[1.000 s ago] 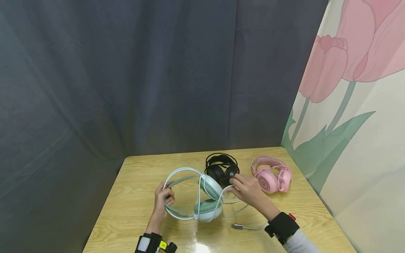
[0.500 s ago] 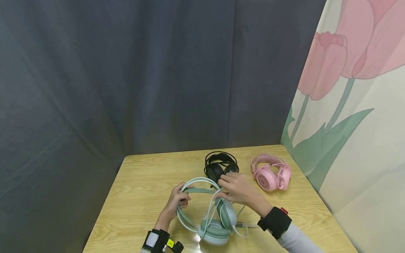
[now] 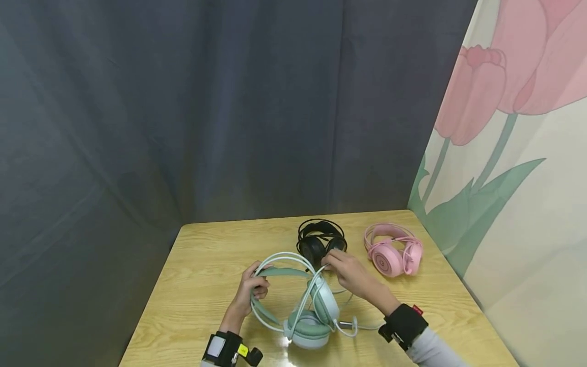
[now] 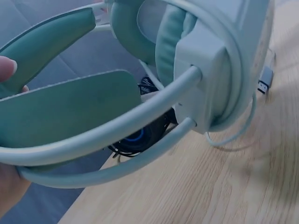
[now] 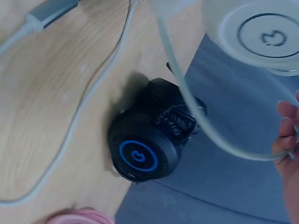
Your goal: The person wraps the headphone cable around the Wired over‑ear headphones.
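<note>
White headphones (image 3: 308, 341) with mint-green pads are held up over the table, ear cups toward the right and front. My left hand (image 3: 249, 290) grips them by the headband at its left end. In the left wrist view, the padded green strap (image 4: 70, 107) and twin white bands run to an ear cup (image 4: 201, 70) with cable looped around it. My right hand (image 3: 350, 275) pinches the thin white cable (image 5: 219, 140) between thumb and fingers, above the upper ear cup. The cable's USB plug (image 3: 345, 324) lies on the tabletop, just right of the ear cups.
Black headphones (image 3: 312, 250) with a blue ring logo lie behind my right hand. Farther right are pink headphones (image 3: 387, 261) with their cable wrapped around them. A dark curtain (image 3: 257, 112) hangs behind the wooden table (image 3: 206, 260); a tulip-patterned wall covering (image 3: 513, 214) borders its right side.
The white headphones have shifted right and turned, ear cups coming nearer the front, then moved slightly back left. My right hand dipped left toward the ear cup and drew back right with the cable.
</note>
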Available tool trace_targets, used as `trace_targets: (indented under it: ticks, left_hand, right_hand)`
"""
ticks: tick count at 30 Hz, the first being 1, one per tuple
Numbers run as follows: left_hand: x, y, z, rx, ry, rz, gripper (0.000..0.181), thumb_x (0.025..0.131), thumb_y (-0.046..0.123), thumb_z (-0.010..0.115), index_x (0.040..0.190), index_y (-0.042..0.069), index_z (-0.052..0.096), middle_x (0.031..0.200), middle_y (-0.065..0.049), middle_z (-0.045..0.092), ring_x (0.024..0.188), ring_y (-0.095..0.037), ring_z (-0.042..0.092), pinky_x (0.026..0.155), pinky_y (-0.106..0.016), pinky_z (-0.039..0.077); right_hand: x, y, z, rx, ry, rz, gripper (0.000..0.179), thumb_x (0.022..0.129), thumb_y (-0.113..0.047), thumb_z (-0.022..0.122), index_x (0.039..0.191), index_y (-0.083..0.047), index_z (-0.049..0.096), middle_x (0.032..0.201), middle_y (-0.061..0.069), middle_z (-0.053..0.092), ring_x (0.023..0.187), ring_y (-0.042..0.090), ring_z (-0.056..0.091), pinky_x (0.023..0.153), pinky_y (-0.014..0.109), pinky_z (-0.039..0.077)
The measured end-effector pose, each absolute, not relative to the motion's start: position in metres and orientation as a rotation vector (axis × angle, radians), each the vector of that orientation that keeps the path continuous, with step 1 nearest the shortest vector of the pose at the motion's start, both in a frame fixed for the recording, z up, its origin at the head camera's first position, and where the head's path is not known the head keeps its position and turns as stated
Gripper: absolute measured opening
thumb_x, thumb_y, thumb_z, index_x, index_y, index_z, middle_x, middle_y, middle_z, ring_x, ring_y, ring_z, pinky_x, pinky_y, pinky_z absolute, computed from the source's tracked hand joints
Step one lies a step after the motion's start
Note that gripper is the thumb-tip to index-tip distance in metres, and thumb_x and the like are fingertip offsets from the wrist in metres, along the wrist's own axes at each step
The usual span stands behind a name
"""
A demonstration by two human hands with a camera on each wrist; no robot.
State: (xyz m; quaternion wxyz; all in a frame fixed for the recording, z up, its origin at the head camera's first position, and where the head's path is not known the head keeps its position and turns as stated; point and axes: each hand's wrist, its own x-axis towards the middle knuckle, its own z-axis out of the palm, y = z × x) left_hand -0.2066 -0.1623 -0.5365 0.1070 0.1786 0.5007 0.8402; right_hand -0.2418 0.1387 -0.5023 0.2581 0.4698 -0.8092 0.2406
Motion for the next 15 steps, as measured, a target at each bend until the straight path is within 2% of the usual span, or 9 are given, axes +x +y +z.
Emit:
trace_targets:
  ticks: [4, 7, 10, 15]
  left_hand:
    - [-0.208, -0.165, -0.537, 0.578, 1.266, 2.562, 0.038, 0.072, -0.017, 0.033, 0.107, -0.005, 0.045, 0.054, 0.004, 0.029, 0.038, -0.006, 0.018, 0.032, -0.017, 0.017]
    - [-0.209, -0.166, -0.538, 0.625, 1.118, 2.610, 0.038, 0.073, -0.016, 0.030, 0.104, -0.002, 0.046, 0.055, 0.003, 0.027, 0.039, -0.007, 0.016, 0.032, -0.016, 0.016]
    - [-0.211, -0.167, -0.538, 0.645, 1.025, 2.643, 0.039, 0.074, -0.015, 0.027, 0.105, -0.002, 0.045, 0.057, 0.003, 0.025, 0.039, -0.006, 0.016, 0.032, -0.016, 0.017]
    - [-0.211, -0.169, -0.540, 0.644, 0.889, 2.715, 0.045, 0.073, -0.013, 0.016, 0.106, -0.002, 0.044, 0.065, 0.003, 0.037, 0.041, -0.007, 0.013, 0.032, -0.017, 0.014]
  right_hand:
    - [-0.242, 0.143, -0.507, 1.157, -2.254, 0.768, 0.010, 0.079, -0.022, 0.062, 0.085, -0.023, 0.054, 0.074, -0.017, 0.046, 0.060, -0.003, 0.041, 0.051, 0.012, 0.036]
    - [-0.244, 0.144, -0.508, 1.095, -2.263, 0.861, 0.011, 0.076, -0.025, 0.064, 0.080, -0.027, 0.054, 0.067, -0.019, 0.044, 0.054, -0.003, 0.038, 0.046, 0.012, 0.033]
    - [-0.247, 0.143, -0.509, 1.133, -2.244, 0.901, 0.013, 0.078, -0.016, 0.063, 0.087, -0.023, 0.056, 0.072, -0.014, 0.051, 0.061, -0.001, 0.045, 0.052, 0.013, 0.037]
    - [-0.251, 0.141, -0.517, 1.237, -2.242, 0.984, 0.027, 0.080, 0.004, 0.055, 0.102, -0.010, 0.056, 0.084, 0.001, 0.058, 0.074, 0.009, 0.056, 0.061, 0.018, 0.044]
